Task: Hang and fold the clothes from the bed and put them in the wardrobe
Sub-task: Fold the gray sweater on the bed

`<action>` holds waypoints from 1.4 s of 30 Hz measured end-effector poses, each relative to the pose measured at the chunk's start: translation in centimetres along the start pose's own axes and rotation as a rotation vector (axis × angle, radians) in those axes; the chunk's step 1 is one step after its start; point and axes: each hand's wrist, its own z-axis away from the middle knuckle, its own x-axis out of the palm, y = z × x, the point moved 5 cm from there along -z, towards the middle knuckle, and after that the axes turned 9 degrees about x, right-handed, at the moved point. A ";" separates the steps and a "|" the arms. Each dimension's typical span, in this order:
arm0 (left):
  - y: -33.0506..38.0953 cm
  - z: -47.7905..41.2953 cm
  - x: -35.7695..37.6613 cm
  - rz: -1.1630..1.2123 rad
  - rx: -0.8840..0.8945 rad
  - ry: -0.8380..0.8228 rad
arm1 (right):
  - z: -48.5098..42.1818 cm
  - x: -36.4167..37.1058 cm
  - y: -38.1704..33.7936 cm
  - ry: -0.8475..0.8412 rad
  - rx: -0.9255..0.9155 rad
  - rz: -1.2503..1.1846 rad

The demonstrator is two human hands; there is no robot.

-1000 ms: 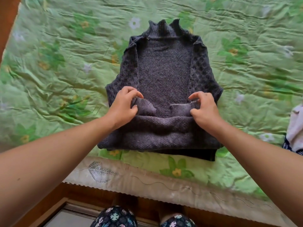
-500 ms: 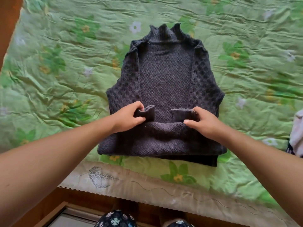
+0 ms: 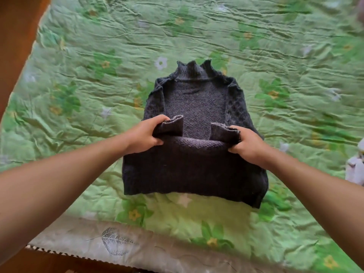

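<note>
A crumpled green quilt [image 3: 197,32] printed with yellow and white flowers covers the bed in front of me. Its near edge gives way to a pale sheet [image 3: 116,241] with a leaf outline on it, and brown wood [image 3: 17,36] runs along the left side and the bottom corner. At the far right edge lies a pale garment [image 3: 354,168], blurred and well apart from my hands.

The dark grey knitted sweater [image 3: 195,107] lies in the middle of the quilt, collar pointing away from me, sleeves folded inward over the body and the lower part doubled up toward me.

My left hand [image 3: 144,134] curls round the left end of that fold, thumb underneath and fingers over the top, pinching the left cuff [image 3: 173,125] with it. My right hand [image 3: 248,143] grips the right end the same way, together with the right cuff [image 3: 222,133]. Both fists are closed tight on the wool; the fingertips are buried in the knit.
</note>
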 end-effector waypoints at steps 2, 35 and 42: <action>0.7 -2.6 -2.2 -0.022 0.030 0.036 | -1.6 -1.9 -2.3 0.024 -0.024 -0.078; -4.3 1.5 3.4 -0.818 0.107 -0.043 | -1.8 2.7 2.6 0.252 -0.229 0.919; -3.0 1.4 -0.1 -0.726 0.117 0.330 | -0.2 1.1 1.4 0.522 -0.224 0.703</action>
